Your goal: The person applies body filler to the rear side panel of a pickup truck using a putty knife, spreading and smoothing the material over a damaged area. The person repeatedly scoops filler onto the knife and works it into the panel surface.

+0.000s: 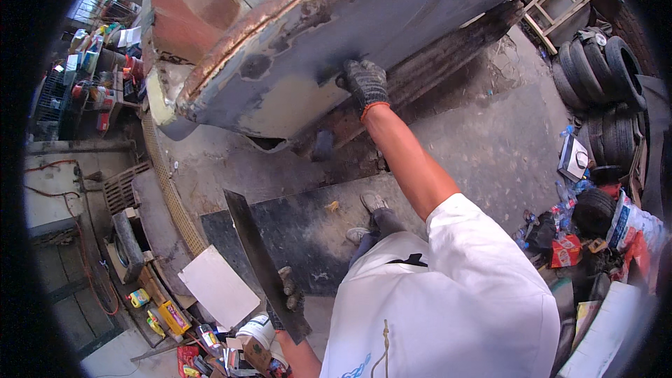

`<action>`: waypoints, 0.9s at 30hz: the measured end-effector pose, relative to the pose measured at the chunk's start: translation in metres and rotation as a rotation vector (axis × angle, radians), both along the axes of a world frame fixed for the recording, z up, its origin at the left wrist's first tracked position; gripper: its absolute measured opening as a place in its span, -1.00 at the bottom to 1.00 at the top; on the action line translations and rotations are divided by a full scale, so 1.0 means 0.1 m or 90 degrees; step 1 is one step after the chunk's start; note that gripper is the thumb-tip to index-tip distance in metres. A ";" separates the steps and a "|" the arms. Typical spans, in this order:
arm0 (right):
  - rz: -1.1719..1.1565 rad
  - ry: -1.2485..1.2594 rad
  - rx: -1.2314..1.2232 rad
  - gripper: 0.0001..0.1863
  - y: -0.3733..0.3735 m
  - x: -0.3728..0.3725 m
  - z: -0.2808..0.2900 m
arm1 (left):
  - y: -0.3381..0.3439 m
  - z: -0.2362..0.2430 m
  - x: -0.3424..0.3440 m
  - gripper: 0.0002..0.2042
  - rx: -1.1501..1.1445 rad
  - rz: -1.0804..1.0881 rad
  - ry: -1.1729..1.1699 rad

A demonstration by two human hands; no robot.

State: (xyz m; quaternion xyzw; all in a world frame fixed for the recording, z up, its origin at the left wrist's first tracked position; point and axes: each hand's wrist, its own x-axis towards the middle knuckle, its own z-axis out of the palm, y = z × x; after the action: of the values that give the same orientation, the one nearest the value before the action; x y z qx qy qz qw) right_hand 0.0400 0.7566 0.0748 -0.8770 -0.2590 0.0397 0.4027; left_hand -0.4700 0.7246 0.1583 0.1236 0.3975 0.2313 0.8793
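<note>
My right hand (365, 82), in a dark knit glove with an orange cuff, is against the lower part of a vehicle door (294, 101). Its fingers are curled in toward the panel, and what they hold, if anything, is hidden. The door is patchy grey and beige, with a rusty, worn edge and a jagged hole at its bottom corner. Low on the left, my gloved left hand (288, 292) is closed around the edge of a long flat dark metal strip (255, 245), which slants upward away from me.
Below the door runs a dark sill (448, 45). A black sheet (280, 213) covers part of the floor, near a white board (218, 287). Stacked tires (595, 70), a wooden ladder (560, 7) and mixed litter stand right; bottles and a white bucket (259, 330) stand lower left.
</note>
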 end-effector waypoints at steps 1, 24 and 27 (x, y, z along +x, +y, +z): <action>-0.029 0.063 0.045 -0.78 0.02 -0.03 0.09 | 0.00 0.01 0.00 -0.55 0.007 0.000 0.010; 0.297 0.537 0.357 -0.82 -1.02 -2.05 1.20 | 0.23 0.65 0.21 -0.47 0.683 0.325 0.373; 0.355 0.460 0.246 -0.89 -0.90 -2.32 1.17 | 0.20 0.65 0.32 -0.46 0.705 0.419 0.333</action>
State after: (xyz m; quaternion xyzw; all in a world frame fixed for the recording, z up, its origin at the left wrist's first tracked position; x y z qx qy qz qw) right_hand -0.1920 0.6666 0.1915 -0.6139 -0.3302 0.3991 0.5957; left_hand -0.4379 0.7448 0.2234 0.4787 0.4364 0.6174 0.4463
